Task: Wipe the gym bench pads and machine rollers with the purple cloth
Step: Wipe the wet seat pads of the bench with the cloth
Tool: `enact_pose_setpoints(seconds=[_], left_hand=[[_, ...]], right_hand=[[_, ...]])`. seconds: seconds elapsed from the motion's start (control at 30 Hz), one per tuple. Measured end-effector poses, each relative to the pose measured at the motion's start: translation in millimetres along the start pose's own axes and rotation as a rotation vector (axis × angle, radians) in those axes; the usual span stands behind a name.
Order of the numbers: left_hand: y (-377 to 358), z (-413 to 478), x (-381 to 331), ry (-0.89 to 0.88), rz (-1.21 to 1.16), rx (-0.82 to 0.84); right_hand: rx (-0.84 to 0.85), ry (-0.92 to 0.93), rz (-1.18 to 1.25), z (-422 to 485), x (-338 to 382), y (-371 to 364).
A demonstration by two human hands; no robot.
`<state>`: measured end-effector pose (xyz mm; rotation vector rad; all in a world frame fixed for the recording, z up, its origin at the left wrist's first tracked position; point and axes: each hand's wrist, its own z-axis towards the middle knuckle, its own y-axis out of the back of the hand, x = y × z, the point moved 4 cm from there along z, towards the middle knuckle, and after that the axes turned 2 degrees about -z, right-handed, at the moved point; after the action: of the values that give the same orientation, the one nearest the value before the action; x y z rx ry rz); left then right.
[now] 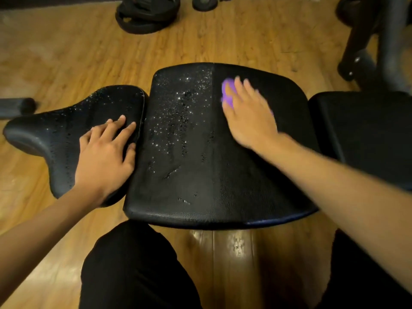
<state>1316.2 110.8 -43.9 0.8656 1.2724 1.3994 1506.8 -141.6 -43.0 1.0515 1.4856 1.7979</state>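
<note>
Right hand [247,112] flat, pressing purple cloth [227,94] onto centre bench pad [189,152], left hand [104,150] released, resting on wet left pad [55,134]

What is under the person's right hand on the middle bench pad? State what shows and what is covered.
The purple cloth lies under the right hand, on the middle bench pad. Only one edge shows beside the fingers; the rest is covered by the hand.

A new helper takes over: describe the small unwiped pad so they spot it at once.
Find the wide black bench pad in the middle, where the right hand presses the purple cloth. Directly left of it lies the small pad, under the flat left hand. Alone among its neighbours, it is saddle-shaped, narrowing to a rounded nose.
</note>
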Motion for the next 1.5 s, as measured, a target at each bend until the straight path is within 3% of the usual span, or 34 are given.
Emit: enact_pose_setpoints(seconds=[0.07,0.13,0.33,0.43,0.6,0.67,0.87,1.13,1.23,1.4,1.5], left_hand=[[-1,-5,1,0.008,0.011,0.008],[0,-9,4,0.003,0.016,0.013],[-1,-12,0,-0.004,0.01,0.015],[-1,-6,1,0.0,0.002,0.016],[-3,-11,-1,0.011,0.006,0.04],[-2,-13,-3,0.012,0.009,0.039],[3,-11,-5,-0.002,0.01,0.015],[0,-8,-2,-0.017,0.011,0.018],[1,-7,-4,-0.016,0.005,0.017],[3,-6,-4,-0.03,0.01,0.006],[2,-3,-3,-0.033,0.009,0.009]], right_hand=[[0.039,-0.045,0.01,36,-6,-1],[0.037,-0.076,0.047,15,7,-7],[-0.032,0.075,0.017,-200,47,0],[0.005,0.095,-0.023,-152,31,3],[0.016,-0.195,0.043,-7,-10,-3],[-0.006,-0.221,0.06,-23,-3,-8],[-0.009,0.024,0.031,-193,21,1],[-0.008,-0.195,0.013,-3,-57,4],[-0.036,-0.2,0.047,-40,-44,-4],[-0.057,0.01,0.028,-186,10,-3],[-0.002,0.066,0.039,-142,-4,3]])
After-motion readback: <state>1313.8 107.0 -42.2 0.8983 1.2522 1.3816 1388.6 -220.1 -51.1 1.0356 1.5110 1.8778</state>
